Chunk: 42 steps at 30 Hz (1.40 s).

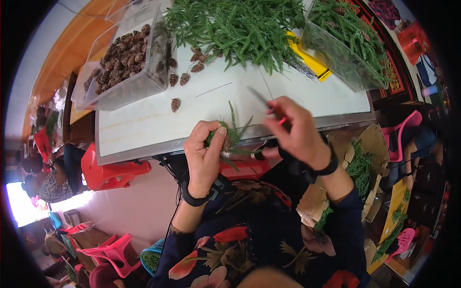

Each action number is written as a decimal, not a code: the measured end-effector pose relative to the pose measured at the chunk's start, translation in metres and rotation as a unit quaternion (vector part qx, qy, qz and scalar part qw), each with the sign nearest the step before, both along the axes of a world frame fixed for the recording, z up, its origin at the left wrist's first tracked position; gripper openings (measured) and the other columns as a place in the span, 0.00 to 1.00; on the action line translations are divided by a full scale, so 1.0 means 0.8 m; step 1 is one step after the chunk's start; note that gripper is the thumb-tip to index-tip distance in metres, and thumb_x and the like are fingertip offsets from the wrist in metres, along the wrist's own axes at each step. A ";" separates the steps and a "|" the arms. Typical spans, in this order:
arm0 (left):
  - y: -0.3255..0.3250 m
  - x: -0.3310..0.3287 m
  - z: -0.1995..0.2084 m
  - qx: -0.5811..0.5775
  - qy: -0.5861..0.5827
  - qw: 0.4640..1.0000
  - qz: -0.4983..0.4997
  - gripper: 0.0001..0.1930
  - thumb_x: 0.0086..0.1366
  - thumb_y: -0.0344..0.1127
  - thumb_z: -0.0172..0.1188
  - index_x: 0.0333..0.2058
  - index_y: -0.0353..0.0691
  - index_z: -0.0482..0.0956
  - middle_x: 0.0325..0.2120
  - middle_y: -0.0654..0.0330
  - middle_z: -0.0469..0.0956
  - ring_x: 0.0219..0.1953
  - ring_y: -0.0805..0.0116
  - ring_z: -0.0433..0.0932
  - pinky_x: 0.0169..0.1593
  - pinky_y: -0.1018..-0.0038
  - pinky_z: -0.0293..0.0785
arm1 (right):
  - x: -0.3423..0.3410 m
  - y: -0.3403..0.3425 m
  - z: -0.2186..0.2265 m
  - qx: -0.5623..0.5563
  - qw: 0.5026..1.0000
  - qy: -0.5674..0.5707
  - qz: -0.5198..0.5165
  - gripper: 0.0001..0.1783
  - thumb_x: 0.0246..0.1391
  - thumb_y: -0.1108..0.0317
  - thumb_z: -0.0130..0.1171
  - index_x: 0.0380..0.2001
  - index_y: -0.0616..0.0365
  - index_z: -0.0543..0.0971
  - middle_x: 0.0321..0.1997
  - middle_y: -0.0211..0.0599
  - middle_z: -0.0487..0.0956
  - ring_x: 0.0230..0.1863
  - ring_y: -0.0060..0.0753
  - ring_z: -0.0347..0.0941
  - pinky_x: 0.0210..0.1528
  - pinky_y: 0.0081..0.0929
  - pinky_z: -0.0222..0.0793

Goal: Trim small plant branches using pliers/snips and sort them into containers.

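My left hand (202, 150) pinches an artificial pine sprig (234, 122) between thumb and fingers, just over the near edge of the white table (144, 129). A small brown pine cone (227, 143) shows among its needles beside my thumb. To the right, my right hand (298, 129) is closed round a red-and-black-handled tool (259, 96), whose grey narrow end points up and left. That end is blurred, so its exact kind is unclear. The tool is apart from the sprig. A thin dark wire (213, 90) lies on the tabletop beyond my hands.
At the far left stands a clear plastic bin (120, 89) of pine cones, with several loose cones (175, 104) beside it. Green sprigs (235, 29) are heaped at the back, near a yellow packet (312, 62). Another clear bin (336, 62) holds sprigs. A red stool (113, 170) stands left.
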State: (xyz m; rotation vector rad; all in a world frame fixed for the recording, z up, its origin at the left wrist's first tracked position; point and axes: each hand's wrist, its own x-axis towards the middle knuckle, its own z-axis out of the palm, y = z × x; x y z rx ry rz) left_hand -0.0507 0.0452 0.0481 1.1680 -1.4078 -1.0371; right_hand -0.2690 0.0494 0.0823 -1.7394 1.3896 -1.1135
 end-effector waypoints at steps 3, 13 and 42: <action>0.001 -0.004 0.010 -0.056 -0.058 0.997 0.005 0.03 0.61 0.23 0.60 0.34 0.31 0.77 0.25 0.58 0.74 0.28 0.71 0.72 0.34 0.78 0.68 | 0.045 -0.004 0.016 -0.031 0.997 -0.028 0.061 0.15 0.52 0.75 0.64 0.43 0.62 0.75 0.33 0.38 0.74 0.31 0.31 0.74 0.32 0.25 0.69; 0.006 0.009 0.012 -0.024 0.023 0.999 0.023 0.02 0.63 0.23 0.59 0.34 0.31 0.79 0.27 0.61 0.77 0.29 0.73 0.74 0.35 0.78 0.70 | 0.074 -0.004 -0.028 -0.144 0.983 -0.030 0.113 0.19 0.44 0.84 0.60 0.41 0.59 0.75 0.35 0.39 0.73 0.30 0.39 0.73 0.32 0.29 0.69; 0.013 0.024 -0.005 0.254 0.400 0.857 -0.203 0.05 0.64 0.24 0.57 0.37 0.34 0.80 0.35 0.60 0.81 0.39 0.72 0.78 0.48 0.77 0.72 | -0.013 -0.033 -0.015 -0.081 0.951 0.129 0.268 0.22 0.39 0.75 0.66 0.42 0.58 0.75 0.36 0.39 0.74 0.37 0.43 0.73 0.39 0.32 0.71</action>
